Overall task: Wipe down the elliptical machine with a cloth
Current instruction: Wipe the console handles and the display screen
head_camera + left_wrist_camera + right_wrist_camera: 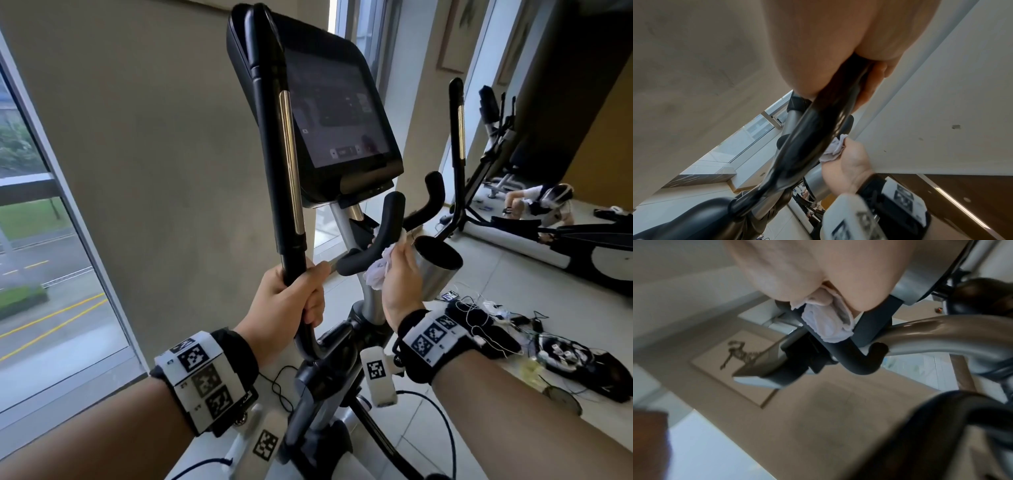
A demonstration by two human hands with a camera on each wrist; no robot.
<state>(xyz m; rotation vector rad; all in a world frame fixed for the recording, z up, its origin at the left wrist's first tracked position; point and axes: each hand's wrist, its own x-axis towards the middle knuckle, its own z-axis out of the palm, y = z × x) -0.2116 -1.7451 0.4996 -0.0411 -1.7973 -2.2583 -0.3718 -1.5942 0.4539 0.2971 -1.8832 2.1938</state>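
Cloth [378,265] half-hidden behind rt hand [399,274]

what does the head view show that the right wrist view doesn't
Only the head view shows the dark console screen, the metal cup holder and the left hand gripping the tall black moving handlebar. Only the right wrist view shows a framed picture on the wall. Both show the right hand holding the crumpled white cloth against the short curved black handle.

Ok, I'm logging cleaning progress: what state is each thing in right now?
cloth: bunched, pressed on the inner handlebar
right hand: grips the cloth
left hand: grips the moving handle
console screen: lit
cup holder: shows nothing inside
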